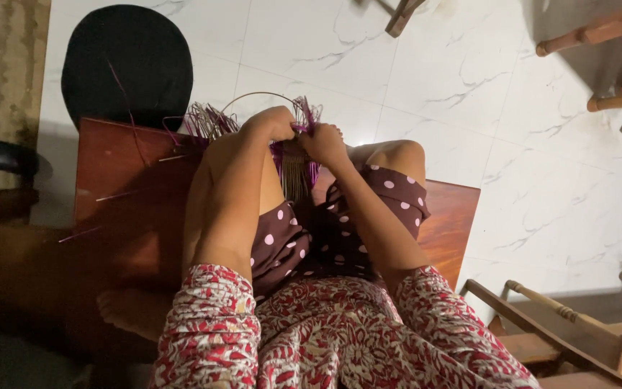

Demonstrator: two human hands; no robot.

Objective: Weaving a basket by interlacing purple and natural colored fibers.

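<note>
A half-woven basket piece (293, 155) of purple and pale straw strips rests between my knees, with loose strip ends fanning out at its top and a thin curved strip arching over it. My left hand (273, 122) pinches the strips on the upper left of the weave. My right hand (323, 142) grips the strips on the right side, close against the left hand. Both forearms reach forward over my dotted maroon skirt (304, 238).
I sit on a reddish wooden bench (120, 187) with loose purple strips (102, 194) lying on it. A black round cushion (127, 65) lies beyond on the white marble floor (469, 94). Wooden chair legs (599, 32) stand at upper right, a wooden frame (548, 324) at lower right.
</note>
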